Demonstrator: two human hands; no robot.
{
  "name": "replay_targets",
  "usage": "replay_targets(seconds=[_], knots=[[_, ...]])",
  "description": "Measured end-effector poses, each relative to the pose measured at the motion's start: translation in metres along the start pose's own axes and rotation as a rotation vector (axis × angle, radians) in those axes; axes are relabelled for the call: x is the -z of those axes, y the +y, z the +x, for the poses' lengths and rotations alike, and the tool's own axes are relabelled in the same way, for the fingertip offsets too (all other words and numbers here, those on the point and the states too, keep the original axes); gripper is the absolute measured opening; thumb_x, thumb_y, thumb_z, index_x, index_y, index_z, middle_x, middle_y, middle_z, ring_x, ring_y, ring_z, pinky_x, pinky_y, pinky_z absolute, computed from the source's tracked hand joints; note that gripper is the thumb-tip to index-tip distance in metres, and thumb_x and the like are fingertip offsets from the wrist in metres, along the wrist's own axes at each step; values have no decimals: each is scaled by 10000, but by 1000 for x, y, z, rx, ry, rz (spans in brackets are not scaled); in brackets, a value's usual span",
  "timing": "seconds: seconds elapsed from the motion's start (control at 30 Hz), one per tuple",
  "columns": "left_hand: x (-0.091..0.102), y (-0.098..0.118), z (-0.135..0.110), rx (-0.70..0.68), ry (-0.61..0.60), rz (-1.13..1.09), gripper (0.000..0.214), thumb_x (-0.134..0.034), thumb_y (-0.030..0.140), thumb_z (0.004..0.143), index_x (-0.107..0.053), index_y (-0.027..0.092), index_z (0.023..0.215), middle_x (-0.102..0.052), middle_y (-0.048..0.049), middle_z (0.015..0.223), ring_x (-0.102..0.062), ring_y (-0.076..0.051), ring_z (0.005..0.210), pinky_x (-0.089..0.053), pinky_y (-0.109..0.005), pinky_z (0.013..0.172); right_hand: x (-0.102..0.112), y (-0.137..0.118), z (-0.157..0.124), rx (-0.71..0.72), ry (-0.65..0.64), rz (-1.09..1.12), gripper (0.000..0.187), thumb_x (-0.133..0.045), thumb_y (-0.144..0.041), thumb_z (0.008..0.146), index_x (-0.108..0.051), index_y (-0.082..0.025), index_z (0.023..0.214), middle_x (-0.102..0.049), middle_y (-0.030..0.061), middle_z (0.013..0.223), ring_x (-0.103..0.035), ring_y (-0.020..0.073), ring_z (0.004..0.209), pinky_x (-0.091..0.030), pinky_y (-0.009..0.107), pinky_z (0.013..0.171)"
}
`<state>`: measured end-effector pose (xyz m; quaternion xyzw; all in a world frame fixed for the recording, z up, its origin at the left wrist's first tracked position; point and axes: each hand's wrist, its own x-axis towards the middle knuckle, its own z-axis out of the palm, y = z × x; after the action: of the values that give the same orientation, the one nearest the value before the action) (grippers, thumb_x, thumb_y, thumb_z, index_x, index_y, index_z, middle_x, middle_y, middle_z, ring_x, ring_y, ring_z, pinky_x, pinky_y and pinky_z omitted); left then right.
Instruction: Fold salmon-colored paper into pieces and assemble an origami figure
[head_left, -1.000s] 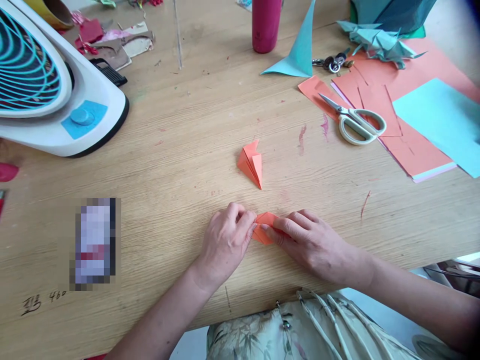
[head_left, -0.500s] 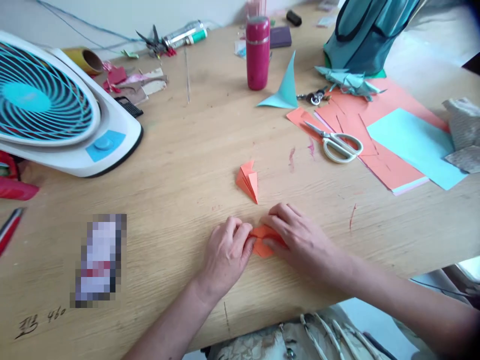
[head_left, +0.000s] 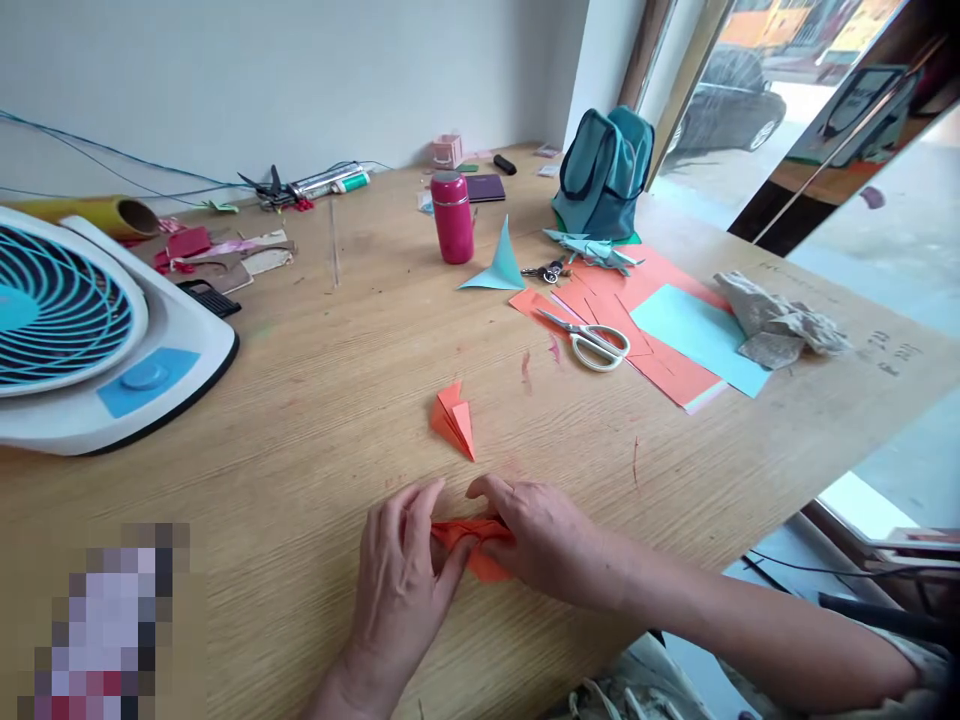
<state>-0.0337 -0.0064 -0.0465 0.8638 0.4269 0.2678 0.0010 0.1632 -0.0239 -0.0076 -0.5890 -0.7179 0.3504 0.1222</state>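
My left hand (head_left: 401,580) and my right hand (head_left: 544,540) meet near the table's front edge over a small folded orange paper (head_left: 472,545). Both hands pinch it, the left from its left side, the right from above and the right. Most of the paper is hidden under my fingers. A second folded orange paper piece (head_left: 454,420) lies on the wooden table (head_left: 337,380) just beyond my hands, untouched.
A white and blue fan (head_left: 82,330) lies at the left. White-handled scissors (head_left: 592,345) rest on orange and blue sheets (head_left: 675,340) at the right. A pink bottle (head_left: 452,217), a blue paper cone (head_left: 499,265), a teal bag (head_left: 604,170) and crumpled paper (head_left: 780,325) stand farther back.
The view has tilted upward, showing the wall and window. My hands have closed over the orange paper, the right hand now covering more of it.
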Motion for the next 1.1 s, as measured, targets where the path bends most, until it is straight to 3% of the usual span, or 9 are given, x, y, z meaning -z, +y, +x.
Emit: replay_targets(seconds=[0.23,0.33,0.43,0.5,0.6,0.67,0.83,0.97,1.1], knots=[[2,-8,7,291,194,-252,1011,-767,519,807,-221,169,1582,-497,-231,1409,-528,-374,1248,-499,-511,948,7,4,12,125,97,394,75,-704,-125,790,-644,-169,804,-586,-35,731,-500,86,629,-355,206,571],[5,-13,8,536,124,-627,809,-774,502,805,-413,205,1465,-578,-162,1303,-609,-293,1133,-538,-383,845,5,-1,19,124,91,573,90,-709,-165,799,-620,-164,801,-554,-50,692,-473,76,588,-346,195,532],[9,-16,9,716,-8,-981,439,-757,493,823,-635,191,1119,-637,-83,1077,-646,-207,958,-548,-285,775,-3,-7,25,175,115,664,121,-720,-211,799,-609,-166,805,-546,-49,678,-467,81,584,-343,196,518],[12,-16,11,780,36,-1106,477,-809,454,780,-628,221,1154,-621,-59,1112,-637,-162,908,-552,-249,766,-10,-9,29,210,156,708,133,-724,-216,790,-600,-170,793,-542,-47,683,-469,84,595,-349,198,524],[16,-16,16,857,139,-1162,844,-898,367,680,-472,325,1407,-572,-46,1265,-629,-117,875,-562,-229,771,-22,-8,32,242,222,781,135,-707,-228,804,-586,-176,777,-549,-35,715,-480,91,626,-371,205,557],[18,-15,18,902,101,-1218,918,-913,357,658,-439,313,1443,-600,-44,1204,-644,-123,867,-569,-238,777,-26,-7,33,249,236,791,126,-698,-224,810,-584,-179,780,-556,-28,734,-483,96,641,-382,212,575],[21,-15,17,978,-15,-1376,684,-916,333,674,-594,232,1269,-630,23,867,-653,-109,753,-555,-213,730,-31,-6,31,265,245,792,107,-684,-213,820,-585,-180,800,-568,-17,755,-499,110,663,-397,231,603],[20,-8,17,963,-2,-1425,410,-944,368,623,-694,154,868,-658,-1,807,-633,-106,719,-528,-193,675,-34,-5,29,265,224,844,148,-684,-268,853,-574,-180,807,-559,-15,744,-488,115,651,-392,240,595],[18,-1,18,867,16,-1410,297,-913,370,676,-724,165,780,-662,1,745,-611,-110,721,-521,-206,703,-36,-4,29,246,196,884,161,-664,-278,883,-551,-185,817,-546,-12,756,-486,120,675,-401,243,614]])
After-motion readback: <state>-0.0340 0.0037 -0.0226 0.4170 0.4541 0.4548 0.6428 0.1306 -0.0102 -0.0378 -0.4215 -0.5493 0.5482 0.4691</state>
